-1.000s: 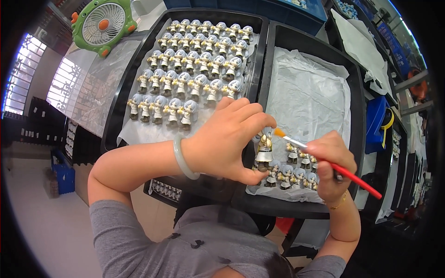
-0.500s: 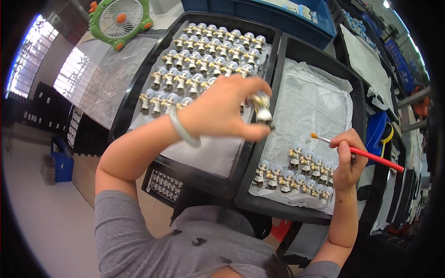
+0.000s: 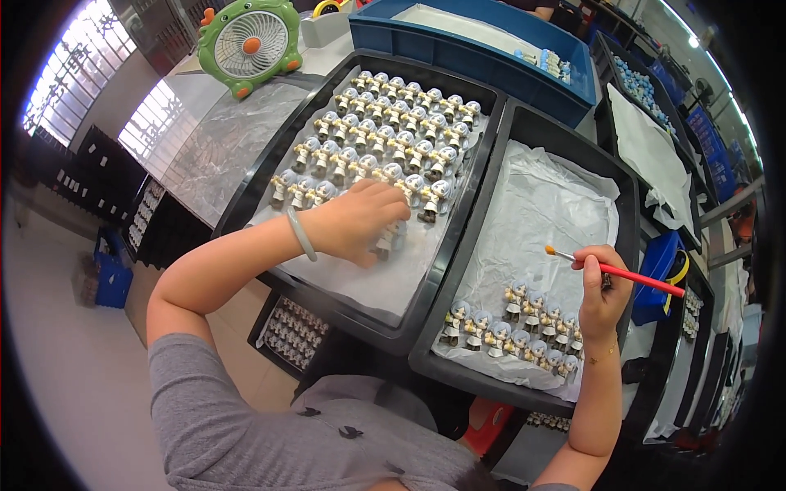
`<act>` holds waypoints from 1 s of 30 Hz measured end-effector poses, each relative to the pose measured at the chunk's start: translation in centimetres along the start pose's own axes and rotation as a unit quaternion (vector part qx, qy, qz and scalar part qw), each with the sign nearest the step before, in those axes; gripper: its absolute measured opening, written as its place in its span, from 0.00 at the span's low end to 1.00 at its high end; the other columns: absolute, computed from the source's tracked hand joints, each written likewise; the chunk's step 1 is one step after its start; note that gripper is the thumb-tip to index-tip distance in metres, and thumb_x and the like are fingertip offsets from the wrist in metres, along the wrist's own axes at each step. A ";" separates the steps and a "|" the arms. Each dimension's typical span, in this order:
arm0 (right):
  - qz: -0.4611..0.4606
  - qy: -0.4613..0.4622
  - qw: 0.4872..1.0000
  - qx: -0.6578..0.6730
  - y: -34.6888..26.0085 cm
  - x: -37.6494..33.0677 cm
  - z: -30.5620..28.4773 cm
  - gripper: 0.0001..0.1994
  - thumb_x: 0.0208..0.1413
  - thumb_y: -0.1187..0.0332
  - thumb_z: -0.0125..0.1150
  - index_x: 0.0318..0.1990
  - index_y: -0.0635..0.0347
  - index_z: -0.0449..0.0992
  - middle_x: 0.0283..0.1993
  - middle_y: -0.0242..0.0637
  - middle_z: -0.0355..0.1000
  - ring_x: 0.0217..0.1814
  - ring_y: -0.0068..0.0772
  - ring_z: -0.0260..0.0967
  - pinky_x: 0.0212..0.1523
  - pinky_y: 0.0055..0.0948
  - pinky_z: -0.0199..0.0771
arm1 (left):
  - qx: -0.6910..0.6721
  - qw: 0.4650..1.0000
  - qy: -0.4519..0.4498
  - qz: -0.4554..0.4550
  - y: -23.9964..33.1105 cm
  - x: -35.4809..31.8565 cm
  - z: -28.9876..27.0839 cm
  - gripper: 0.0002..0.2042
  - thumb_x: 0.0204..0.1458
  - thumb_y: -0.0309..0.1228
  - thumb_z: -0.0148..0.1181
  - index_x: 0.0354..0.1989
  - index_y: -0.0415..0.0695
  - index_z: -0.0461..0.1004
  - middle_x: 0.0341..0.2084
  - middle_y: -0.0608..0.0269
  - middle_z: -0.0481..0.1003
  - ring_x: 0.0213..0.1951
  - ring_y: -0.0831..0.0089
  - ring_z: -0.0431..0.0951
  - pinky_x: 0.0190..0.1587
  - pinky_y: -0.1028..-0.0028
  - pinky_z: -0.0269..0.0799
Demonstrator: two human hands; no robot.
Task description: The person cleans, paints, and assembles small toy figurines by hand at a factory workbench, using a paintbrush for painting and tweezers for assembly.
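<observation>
My left hand [image 3: 360,222] is over the near part of the left black tray [image 3: 360,322], its fingers closed round a small painted figurine [image 3: 390,237] with pale blue hair and a white outfit. Motion and my fingers partly blur and hide that figurine. Rows of matching figurines [image 3: 401,145] stand beyond and beside this hand on white paper. My right hand [image 3: 604,286] grips a red-handled paintbrush [image 3: 643,278], its orange-brown bristles pointing left over the right black tray [image 3: 630,192]. Below the brush, a smaller group of the same figurines [image 3: 498,338] stands on crumpled white paper.
A green fan [image 3: 252,45] stands at the far left of the table. Behind the trays sits a blue bin [image 3: 467,51] with several pale pieces in it. To the right are a small blue box [image 3: 659,274] and more trays. A lower tray of figurines [image 3: 291,335] lies below the left tray.
My left hand has moved left and nearer with the figurine, from the left tray's right edge to its near rows. My right hand still holds the brush, slightly lower in the picture.
</observation>
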State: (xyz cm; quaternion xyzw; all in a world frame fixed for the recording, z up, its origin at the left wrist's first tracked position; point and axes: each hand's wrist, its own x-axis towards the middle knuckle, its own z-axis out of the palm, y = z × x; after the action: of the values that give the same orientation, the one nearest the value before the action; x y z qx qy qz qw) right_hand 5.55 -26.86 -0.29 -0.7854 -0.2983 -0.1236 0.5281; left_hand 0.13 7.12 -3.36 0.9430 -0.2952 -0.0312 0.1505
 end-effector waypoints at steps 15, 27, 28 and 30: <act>-0.007 0.029 0.999 0.035 0.3 0.8 -1.4 0.05 0.51 0.75 0.50 0.28 0.65 0.72 0.23 0.33 0.67 0.23 0.18 0.61 0.24 0.17 0.59 | -0.060 0.991 0.099 0.074 4.5 5.4 -3.6 0.24 0.34 0.25 0.61 0.45 0.42 0.65 0.41 0.55 0.66 0.47 0.58 0.64 0.51 0.63 0.60; 0.041 0.029 0.997 0.050 1.0 0.4 -0.4 0.07 0.52 0.74 0.49 0.28 0.67 0.72 0.23 0.33 0.69 0.25 0.17 0.65 0.25 0.15 0.61 | -0.023 0.938 -0.345 0.001 10.9 18.7 7.1 0.18 0.45 0.32 0.54 0.44 0.37 0.64 0.38 0.48 0.69 0.37 0.55 0.73 0.41 0.62 0.68; 0.037 0.034 0.998 0.046 0.8 0.2 -0.6 0.07 0.52 0.74 0.49 0.28 0.67 0.72 0.23 0.34 0.69 0.25 0.17 0.65 0.25 0.15 0.61 | -0.017 0.938 -0.347 -0.004 11.0 17.9 6.4 0.18 0.45 0.32 0.54 0.44 0.37 0.64 0.38 0.48 0.69 0.37 0.55 0.73 0.41 0.62 0.68; 0.040 0.036 0.997 0.051 0.3 0.0 -1.0 0.08 0.53 0.73 0.48 0.28 0.67 0.71 0.24 0.33 0.68 0.26 0.18 0.64 0.28 0.16 0.61 | -0.056 0.986 -0.160 0.006 10.9 15.9 4.3 0.17 0.46 0.29 0.53 0.45 0.37 0.63 0.40 0.45 0.68 0.39 0.53 0.72 0.42 0.63 0.67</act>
State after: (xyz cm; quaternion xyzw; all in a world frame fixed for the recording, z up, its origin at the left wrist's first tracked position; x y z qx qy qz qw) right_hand 5.84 -27.83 -0.15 -0.7640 -0.2528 -0.1155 0.5823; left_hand 6.61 -11.51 -3.66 0.9143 -0.3189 -0.1969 0.1537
